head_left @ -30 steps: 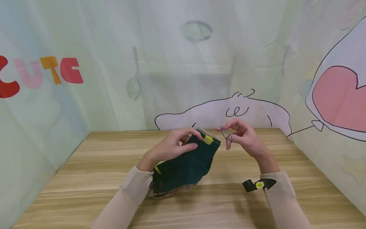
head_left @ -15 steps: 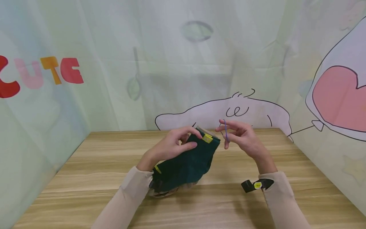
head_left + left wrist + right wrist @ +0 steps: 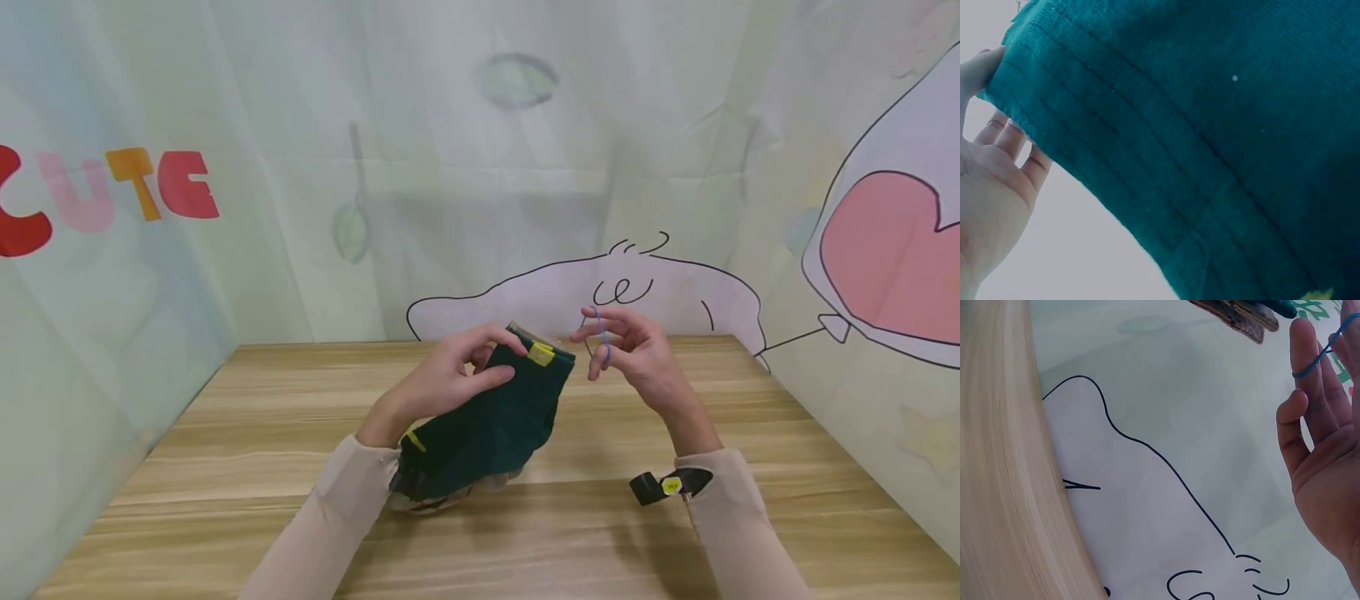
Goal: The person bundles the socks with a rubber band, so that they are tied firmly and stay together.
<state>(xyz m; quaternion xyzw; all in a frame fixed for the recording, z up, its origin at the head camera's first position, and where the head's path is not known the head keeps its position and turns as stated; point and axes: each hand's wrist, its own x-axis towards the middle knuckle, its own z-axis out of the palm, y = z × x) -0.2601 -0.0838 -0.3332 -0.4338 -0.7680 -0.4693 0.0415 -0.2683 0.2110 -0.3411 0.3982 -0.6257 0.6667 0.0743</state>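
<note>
In the head view, my left hand [image 3: 446, 379] pinches the upper end of a dark green cloth piece [image 3: 491, 433] between thumb and fingers. A yellow tag [image 3: 541, 355] sits near its top edge, and beige, patterned material shows along its underside. Dark stitched lines run across the green cloth [image 3: 1147, 137] in the left wrist view. To the right, my right hand [image 3: 637, 358] spreads a thin blue elastic band [image 3: 603, 337] looped round its thumb and fingers. Layered brown edges [image 3: 1238, 319] of the cloth piece show close to the fingertips in the right wrist view.
A wood-grain table [image 3: 247, 425] lies beneath both hands. Printed curtains [image 3: 285, 167] stand at its back and sides. A small black camera [image 3: 647, 488] is strapped at the right wrist.
The green cloth and left hand have risen slightly. The blue band has turned on the right hand's fingers, and the right wrist has shifted a little left.
</note>
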